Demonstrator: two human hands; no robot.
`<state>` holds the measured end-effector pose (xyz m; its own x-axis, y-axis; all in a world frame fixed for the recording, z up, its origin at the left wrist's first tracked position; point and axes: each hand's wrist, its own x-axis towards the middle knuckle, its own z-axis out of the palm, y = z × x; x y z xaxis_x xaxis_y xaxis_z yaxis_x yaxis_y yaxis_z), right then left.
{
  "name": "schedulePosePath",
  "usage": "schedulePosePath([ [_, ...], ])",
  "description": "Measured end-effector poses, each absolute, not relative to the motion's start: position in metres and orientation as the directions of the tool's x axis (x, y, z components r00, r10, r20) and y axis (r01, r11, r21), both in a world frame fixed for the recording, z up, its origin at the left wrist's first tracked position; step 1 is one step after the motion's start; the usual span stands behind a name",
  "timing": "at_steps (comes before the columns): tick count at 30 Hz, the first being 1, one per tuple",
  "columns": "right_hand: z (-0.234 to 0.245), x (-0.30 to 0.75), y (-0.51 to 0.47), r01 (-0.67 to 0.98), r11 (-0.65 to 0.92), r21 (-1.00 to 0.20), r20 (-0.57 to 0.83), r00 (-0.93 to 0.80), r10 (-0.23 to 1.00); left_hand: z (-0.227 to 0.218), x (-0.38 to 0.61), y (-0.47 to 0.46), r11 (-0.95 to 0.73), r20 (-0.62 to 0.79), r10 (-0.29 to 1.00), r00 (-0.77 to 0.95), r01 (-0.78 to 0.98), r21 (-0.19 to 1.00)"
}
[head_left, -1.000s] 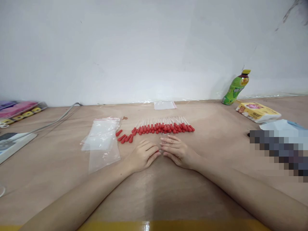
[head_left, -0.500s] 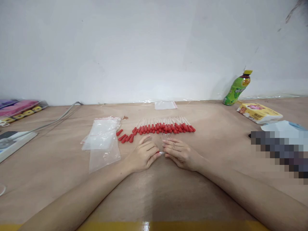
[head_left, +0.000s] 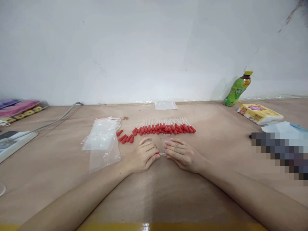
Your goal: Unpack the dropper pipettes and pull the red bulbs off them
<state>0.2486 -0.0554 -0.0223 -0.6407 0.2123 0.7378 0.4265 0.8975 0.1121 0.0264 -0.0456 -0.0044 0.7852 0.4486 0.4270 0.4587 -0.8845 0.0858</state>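
Near the middle of the table my hands face each other with a small gap between them. My left hand (head_left: pixel 146 155) is closed round a red rubber bulb, mostly hidden by the fingers. From it a clear dropper tube (head_left: pixel 163 154) runs across to my right hand (head_left: pixel 182 154), whose thumb and fingers pinch its other end. Just beyond my right hand lie several loose clear tubes (head_left: pixel 166 136). Behind both hands stretches a row of droppers with red bulbs (head_left: pixel 166 129), tubes pointing to the wall. Several loose red bulbs (head_left: pixel 124 138) lie left of the row.
Clear zip bags (head_left: pixel 103 138) lie left of the bulbs, and another bag (head_left: pixel 165 105) is by the wall. On the right are a green bottle (head_left: pixel 237 89), a yellow tissue pack (head_left: pixel 260 113) and a pixelated dark object (head_left: pixel 281 154). A grey cable (head_left: pixel 57 119) crosses the left side.
My right hand has shifted slightly to the right, so a little more of the tube shows between the hands. My left hand stays nearly in place.
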Motion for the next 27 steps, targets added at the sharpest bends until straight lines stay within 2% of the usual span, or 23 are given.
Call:
schedulePosePath([
  [9,-0.027,0.254,-0.057,0.399,0.915,0.067,0.732,-0.642,0.226,-0.002,0.023,-0.046,-0.883,0.413,0.465,0.783,0.443,0.154],
  [12,-0.031,0.26,-0.052,0.42,0.907,0.032,0.765,-0.594,0.248,-0.004,0.018,-0.045,-0.862,0.442,0.503,0.743,0.466,0.198],
  [18,-0.037,0.267,-0.043,0.666,0.74,-0.098,0.792,-0.397,0.463,-0.004,0.012,-0.04,-0.793,0.569,0.587,0.575,0.549,0.264],
  [22,-0.033,0.268,-0.043,0.703,0.685,-0.189,0.775,-0.322,0.544,0.017,-0.006,-0.018,-0.606,0.575,0.735,0.36,0.728,0.32],
  [27,-0.033,0.27,-0.043,0.749,0.599,-0.284,0.699,-0.266,0.663,0.044,-0.051,0.01,-0.281,0.312,0.937,0.156,0.867,0.411],
])
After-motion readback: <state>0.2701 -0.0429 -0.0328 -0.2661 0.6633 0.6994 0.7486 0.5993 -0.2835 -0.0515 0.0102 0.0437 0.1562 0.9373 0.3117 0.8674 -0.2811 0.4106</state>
